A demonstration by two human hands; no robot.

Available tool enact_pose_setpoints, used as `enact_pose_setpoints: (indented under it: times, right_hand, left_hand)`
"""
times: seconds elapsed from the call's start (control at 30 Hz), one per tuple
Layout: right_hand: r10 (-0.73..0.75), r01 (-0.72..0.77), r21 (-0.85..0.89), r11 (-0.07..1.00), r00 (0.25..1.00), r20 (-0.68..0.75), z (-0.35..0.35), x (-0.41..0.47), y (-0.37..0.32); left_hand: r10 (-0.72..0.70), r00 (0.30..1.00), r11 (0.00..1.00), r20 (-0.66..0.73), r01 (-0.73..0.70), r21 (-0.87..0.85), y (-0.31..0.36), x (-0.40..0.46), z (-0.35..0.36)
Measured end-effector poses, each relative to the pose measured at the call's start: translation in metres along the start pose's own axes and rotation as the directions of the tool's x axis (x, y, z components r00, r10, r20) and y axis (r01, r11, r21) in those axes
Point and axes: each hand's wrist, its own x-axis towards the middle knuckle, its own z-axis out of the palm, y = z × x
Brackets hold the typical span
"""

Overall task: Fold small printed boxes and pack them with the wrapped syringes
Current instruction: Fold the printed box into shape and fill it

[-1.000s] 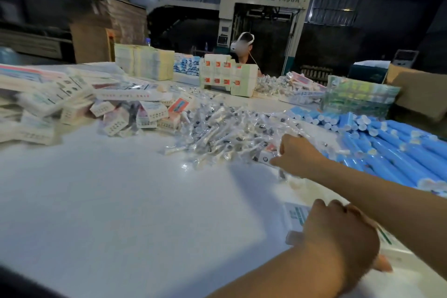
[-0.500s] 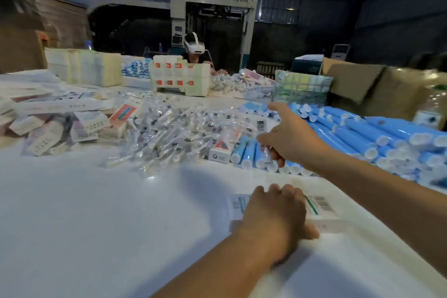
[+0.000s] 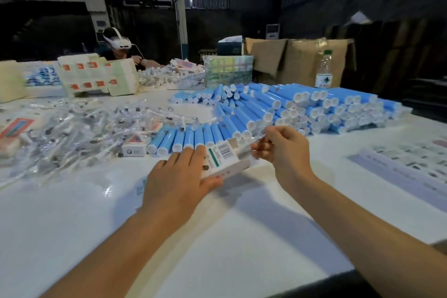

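My left hand (image 3: 180,178) holds a small white printed box (image 3: 223,158) with a green stripe and a barcode, tilted up off the white table (image 3: 96,225). Its open end faces right. My right hand (image 3: 281,150) pinches a clear wrapped syringe (image 3: 260,136) with a barcode label, just above the box's open end. A heap of wrapped syringes (image 3: 79,133) covers the table's left middle.
Blue tubes with white caps (image 3: 278,111) lie piled behind my hands. Stacked printed boxes (image 3: 96,76) and a person in a headset (image 3: 118,48) are at the far side. Flat sheets (image 3: 411,162) lie at the right. A water bottle (image 3: 324,70) and cardboard cartons (image 3: 297,60) stand beyond.
My right hand came back from the pile with a wrapped syringe. My left hand lifted the box off the table and tilted it. The view swung to the right.
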Motion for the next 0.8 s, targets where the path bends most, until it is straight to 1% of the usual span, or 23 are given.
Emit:
enact_pose_setpoints:
  times: [0.1, 0.17, 0.23, 0.27, 0.37, 0.4, 0.47, 0.53, 0.6, 0.7, 0.8]
  right_hand:
    - [-0.033, 0.033, -0.025, 0.999, 0.999, -0.009, 0.006, -0.007, 0.001]
    - [-0.082, 0.075, -0.148, 0.986, 0.996, -0.039, 0.006, -0.010, 0.002]
    - [-0.135, 0.124, -0.246, 0.961, 0.991, -0.027, 0.008, -0.014, 0.005]
    - [-0.159, 0.155, -0.293, 0.943, 0.987, 0.010, 0.009, -0.017, 0.006]
    - [-0.187, 0.261, -0.418, 0.870, 0.960, 0.209, 0.017, -0.029, 0.012]
    - [-0.189, 0.282, -0.432, 0.856, 0.951, 0.246, 0.017, -0.032, 0.013]
    - [-0.285, 0.372, -0.449, 0.812, 0.925, 0.250, 0.015, -0.032, 0.013]
    - [-0.410, 0.456, -0.480, 0.749, 0.889, 0.206, 0.012, -0.032, 0.011]
    - [-0.483, 0.516, -0.501, 0.694, 0.851, 0.206, 0.009, -0.033, 0.012]
    - [-0.530, 0.593, -0.539, 0.598, 0.797, 0.289, 0.011, -0.037, 0.015]
    - [-0.546, 0.617, -0.558, 0.554, 0.776, 0.316, 0.013, -0.040, 0.017]
  left_hand:
    - [0.005, 1.000, 1.000, -0.006, -0.005, 0.018, 0.005, -0.003, -0.001]
    - [0.021, 1.000, 1.000, -0.019, -0.021, 0.012, 0.008, -0.004, -0.002]
    - [0.017, 0.999, 1.000, -0.045, -0.017, -0.004, 0.012, -0.004, -0.006]
    - [0.013, 0.998, 1.000, -0.058, -0.014, -0.014, 0.015, -0.003, -0.008]
    - [0.006, 0.998, 0.997, -0.067, -0.010, -0.072, 0.017, -0.003, -0.010]
    - [0.007, 0.995, 0.995, -0.095, -0.016, -0.097, 0.016, -0.003, -0.010]
    - [-0.012, 0.986, 0.990, -0.168, -0.012, -0.139, 0.013, -0.005, -0.008]
    - [-0.074, 0.985, 0.983, -0.159, 0.045, -0.179, 0.009, -0.006, -0.011]
    - [-0.136, 0.983, 0.978, -0.127, 0.112, -0.178, 0.007, -0.005, -0.014]
    - [-0.172, 0.978, 0.979, -0.119, 0.156, -0.131, 0.006, -0.003, -0.016]
    - [-0.173, 0.978, 0.979, -0.112, 0.159, -0.125, 0.006, -0.004, -0.017]
